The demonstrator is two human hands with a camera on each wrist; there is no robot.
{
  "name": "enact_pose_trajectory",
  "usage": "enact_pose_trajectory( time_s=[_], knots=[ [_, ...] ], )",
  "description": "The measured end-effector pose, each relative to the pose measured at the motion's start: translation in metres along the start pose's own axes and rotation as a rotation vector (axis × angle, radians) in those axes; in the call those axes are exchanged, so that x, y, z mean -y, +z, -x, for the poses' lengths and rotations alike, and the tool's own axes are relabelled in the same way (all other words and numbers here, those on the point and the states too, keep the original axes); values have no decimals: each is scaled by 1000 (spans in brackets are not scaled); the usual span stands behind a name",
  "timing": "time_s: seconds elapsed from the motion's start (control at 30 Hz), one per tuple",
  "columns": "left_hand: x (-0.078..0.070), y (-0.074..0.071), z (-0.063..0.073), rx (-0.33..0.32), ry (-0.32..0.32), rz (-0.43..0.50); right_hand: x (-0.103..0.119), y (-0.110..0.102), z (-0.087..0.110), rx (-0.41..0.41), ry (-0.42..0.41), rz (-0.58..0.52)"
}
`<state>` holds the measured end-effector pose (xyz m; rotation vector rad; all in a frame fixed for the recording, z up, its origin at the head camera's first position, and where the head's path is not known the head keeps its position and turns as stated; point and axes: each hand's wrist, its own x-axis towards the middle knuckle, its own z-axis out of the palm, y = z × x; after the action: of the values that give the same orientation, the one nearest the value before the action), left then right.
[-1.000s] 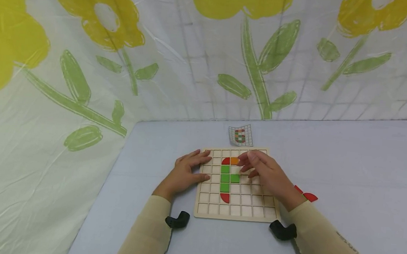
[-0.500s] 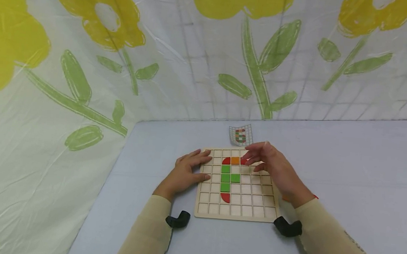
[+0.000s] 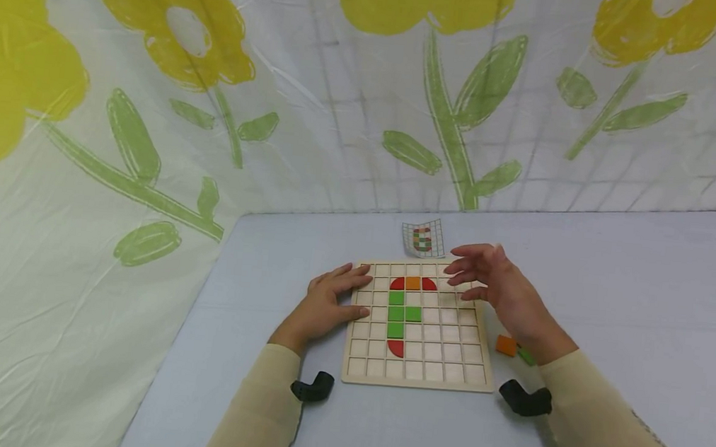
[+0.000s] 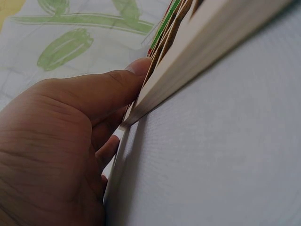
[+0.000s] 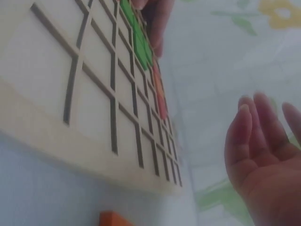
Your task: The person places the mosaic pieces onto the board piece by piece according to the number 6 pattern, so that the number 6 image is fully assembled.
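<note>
A wooden grid board (image 3: 417, 383) lies on the table with colored tiles set in its cells. Red quarter-round tiles flank an orange square (image 3: 413, 283) in the upper row. Green squares (image 3: 395, 313) run down one column, one more beside them, and a red quarter-round (image 3: 395, 348) sits below. My left hand (image 3: 327, 304) rests on the board's left edge with fingers spread; in the left wrist view the thumb (image 4: 108, 89) lies over the rim. Above the upper right corner hovers my right hand (image 3: 505, 293), fingers loosely bent around nothing, as the right wrist view (image 5: 268, 160) confirms.
Right of the board, partly under my right forearm, lie a loose orange tile (image 3: 505, 346) and a green tile (image 3: 527, 356). A small paper card (image 3: 423, 238) printed with a colored grid pattern lies behind the board. A flower-patterned curtain (image 3: 342, 108) hangs at the back.
My right hand has drawn back to the right from the upper row, where a second red quarter-round now shows beside the orange square. The left hand has stayed put.
</note>
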<state>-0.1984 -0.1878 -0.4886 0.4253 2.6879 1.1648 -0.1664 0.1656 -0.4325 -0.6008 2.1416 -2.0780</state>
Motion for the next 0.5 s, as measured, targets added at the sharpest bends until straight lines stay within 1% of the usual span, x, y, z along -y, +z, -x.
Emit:
enact_pose_trajectory(
  time_s=[0.3,0.5],
  knots=[
    [-1,-1,0,3,18,-8,5,-16,10,-32,2,79],
    [-1,-1,0,2,12,3,0,-27,17,-42,-21,92]
  ],
)
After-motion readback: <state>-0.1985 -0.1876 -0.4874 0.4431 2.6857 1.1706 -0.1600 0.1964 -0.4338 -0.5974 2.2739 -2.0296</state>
